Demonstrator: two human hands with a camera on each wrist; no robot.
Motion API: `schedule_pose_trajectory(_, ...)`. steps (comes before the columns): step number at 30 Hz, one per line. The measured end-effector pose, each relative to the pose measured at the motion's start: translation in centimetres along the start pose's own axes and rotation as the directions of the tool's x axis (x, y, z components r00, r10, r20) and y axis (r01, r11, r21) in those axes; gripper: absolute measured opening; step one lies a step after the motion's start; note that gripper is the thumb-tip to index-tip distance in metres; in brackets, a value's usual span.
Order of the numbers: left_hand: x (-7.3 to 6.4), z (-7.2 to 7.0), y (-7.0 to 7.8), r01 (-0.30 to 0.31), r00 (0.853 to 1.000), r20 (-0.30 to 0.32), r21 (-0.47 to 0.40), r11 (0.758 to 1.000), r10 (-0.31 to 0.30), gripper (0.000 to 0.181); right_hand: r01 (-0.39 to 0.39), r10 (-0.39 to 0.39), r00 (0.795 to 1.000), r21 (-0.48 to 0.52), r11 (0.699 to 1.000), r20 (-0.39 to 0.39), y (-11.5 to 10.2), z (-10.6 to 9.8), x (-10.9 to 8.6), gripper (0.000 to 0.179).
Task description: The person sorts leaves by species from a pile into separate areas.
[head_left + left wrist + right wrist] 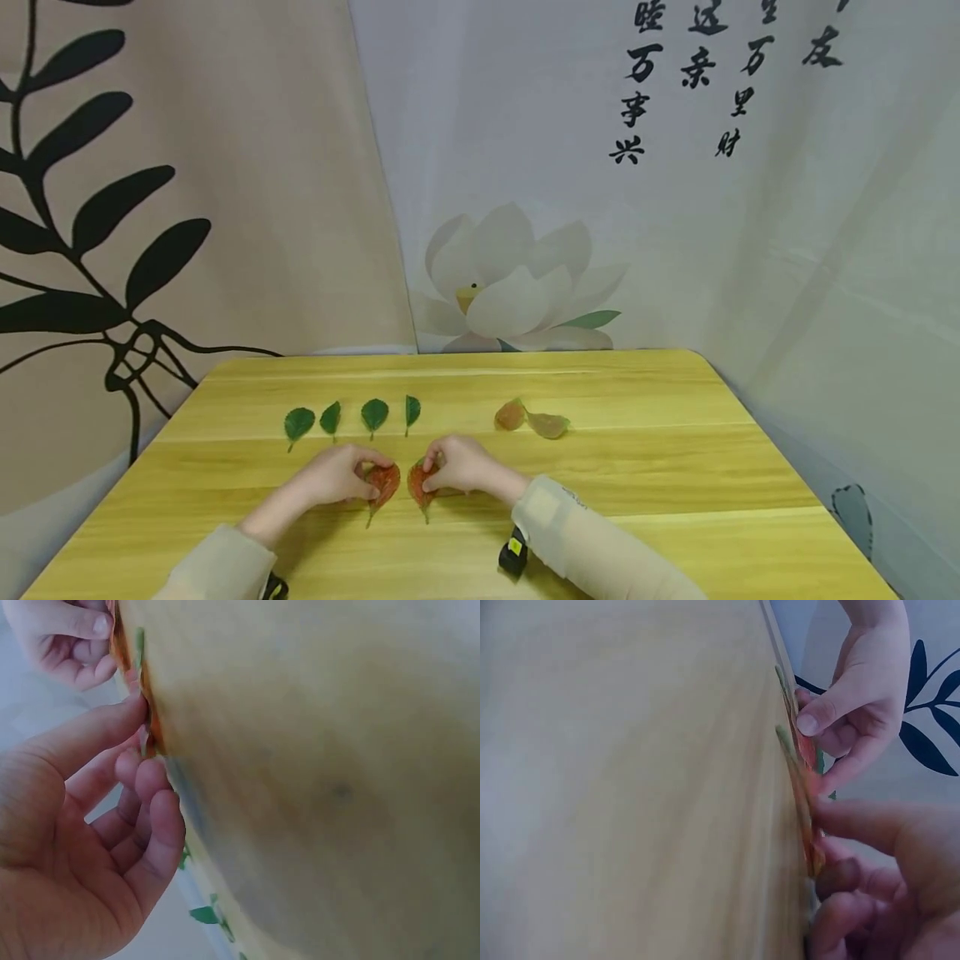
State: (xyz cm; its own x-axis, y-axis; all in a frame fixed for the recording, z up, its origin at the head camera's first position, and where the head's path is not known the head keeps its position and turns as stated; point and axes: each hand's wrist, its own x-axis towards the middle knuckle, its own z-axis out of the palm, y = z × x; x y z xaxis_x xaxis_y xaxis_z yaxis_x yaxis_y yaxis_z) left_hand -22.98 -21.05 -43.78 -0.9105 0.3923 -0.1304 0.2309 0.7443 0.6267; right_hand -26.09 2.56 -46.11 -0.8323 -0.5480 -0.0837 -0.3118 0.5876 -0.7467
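Observation:
In the head view, my left hand (337, 477) pinches a red leaf (386, 482) with its stem pointing down toward me. Just to its right, my right hand (463, 465) holds a second red leaf (416, 482) between thumb and fingers, stem also toward me. A small gap separates the two leaves, low at the tabletop. The left wrist view shows the left thumb and fingers on the edges of a red leaf (153, 724). From the right wrist, both red leaves appear edge-on, the nearer leaf (804, 802) in the right hand's fingertips. Fingers cover part of each leaf.
Several green leaves (375, 414) lie in a row beyond the left hand. Two reddish-green leaves (548, 425) lie touching or nearly so at the back right. The yellow wooden table (645, 467) ends at a printed cloth backdrop (525, 108).

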Motion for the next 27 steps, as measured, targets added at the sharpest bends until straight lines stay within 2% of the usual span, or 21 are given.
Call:
schedule_pose_trajectory(4,0.0,-0.6,0.5,0.000,1.000,-0.008,0.087,0.996,0.001,0.040,-0.013,0.013,1.000,0.089,0.996,-0.006,0.2,0.0,-0.1,0.013)
schedule_pose_trajectory(9,0.0,-1.6,1.3,-0.002,1.000,0.010,0.104,0.995,0.001,0.040,-0.007,0.011,1.000,0.160,0.987,-0.022,0.3,0.0,-0.2,0.010)
schedule_pose_trajectory(17,0.2,-2.2,2.6,0.013,1.000,0.021,0.110,0.994,-0.016,0.034,0.058,-0.045,0.995,0.152,0.987,-0.084,0.2,-1.0,-0.5,0.007)
schedule_pose_trajectory(22,0.7,-2.6,4.0,-0.012,1.000,0.007,0.130,0.991,0.011,0.031,0.112,-0.098,0.990,0.147,0.983,-0.100,1.1,-3.1,-1.8,0.008)
schedule_pose_trajectory(25,1.3,-2.8,5.4,-0.034,0.999,-0.003,0.123,0.992,0.035,0.029,0.151,-0.135,0.984,0.144,0.978,-0.114,2.1,-5.2,-3.0,0.015)
schedule_pose_trajectory(27,1.9,-2.9,6.6,-0.058,0.998,-0.002,0.123,0.991,0.058,0.029,0.151,-0.131,0.981,0.148,0.977,-0.141,2.9,-6.8,-3.8,0.018)
